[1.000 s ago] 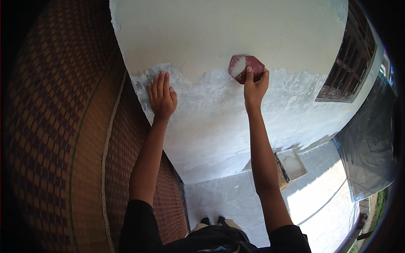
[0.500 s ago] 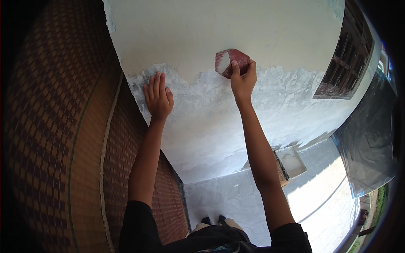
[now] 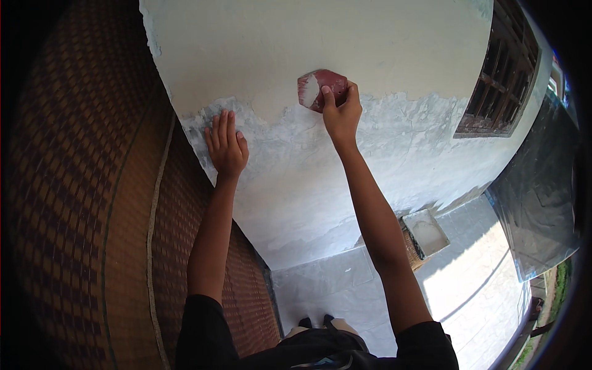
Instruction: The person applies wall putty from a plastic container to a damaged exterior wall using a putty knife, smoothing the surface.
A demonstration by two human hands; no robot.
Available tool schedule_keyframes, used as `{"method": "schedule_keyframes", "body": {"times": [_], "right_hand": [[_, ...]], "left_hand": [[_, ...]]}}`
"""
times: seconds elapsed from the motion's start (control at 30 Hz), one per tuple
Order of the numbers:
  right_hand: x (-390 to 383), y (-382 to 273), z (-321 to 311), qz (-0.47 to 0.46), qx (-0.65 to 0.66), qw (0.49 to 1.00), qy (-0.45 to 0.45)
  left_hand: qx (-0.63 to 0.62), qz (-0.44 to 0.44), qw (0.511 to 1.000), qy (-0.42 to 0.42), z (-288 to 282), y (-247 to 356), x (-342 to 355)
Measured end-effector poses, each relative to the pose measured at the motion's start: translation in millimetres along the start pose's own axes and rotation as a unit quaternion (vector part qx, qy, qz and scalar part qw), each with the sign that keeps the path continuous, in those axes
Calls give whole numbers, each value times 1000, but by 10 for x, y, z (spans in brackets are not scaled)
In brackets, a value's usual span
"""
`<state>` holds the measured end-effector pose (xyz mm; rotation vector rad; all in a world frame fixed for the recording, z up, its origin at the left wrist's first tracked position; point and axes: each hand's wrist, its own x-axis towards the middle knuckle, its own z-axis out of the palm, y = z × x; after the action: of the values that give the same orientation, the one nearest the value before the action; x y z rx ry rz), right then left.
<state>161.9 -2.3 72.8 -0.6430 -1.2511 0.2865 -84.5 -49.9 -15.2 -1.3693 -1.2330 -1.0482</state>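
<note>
Head view: your right hand (image 3: 343, 122) pinches the red plate (image 3: 330, 79) by its right side; the plate projects leftward from that grip, longer axis roughly crosswise, at the wall (image 3: 283, 179); your left hand (image 3: 227, 150), farther off, lies flat-fingered, nothing visibly held.

Your right hand (image 3: 343, 120) now has the flat red scraper (image 3: 333, 81) farther left along the wall (image 3: 394, 49), closer to your left hand (image 3: 226, 150) than a second ago.

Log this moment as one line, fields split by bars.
left hand: laid flat on patchy wall | right hand: gripping dark-red, white-smeared plate at wall | around: woven screen left, barred window right
</note>
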Motion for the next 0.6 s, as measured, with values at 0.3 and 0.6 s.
{"method": "schedule_keyframes", "body": {"times": [0.3, 0.6], "right_hand": [[74, 41, -236, 31, 89, 996, 4], [138, 86, -194, 42, 5, 998, 53]], "left_hand": [[11, -2, 1000, 2, 43, 37, -4], [7, -13, 1000, 9, 14, 11, 10]]}}
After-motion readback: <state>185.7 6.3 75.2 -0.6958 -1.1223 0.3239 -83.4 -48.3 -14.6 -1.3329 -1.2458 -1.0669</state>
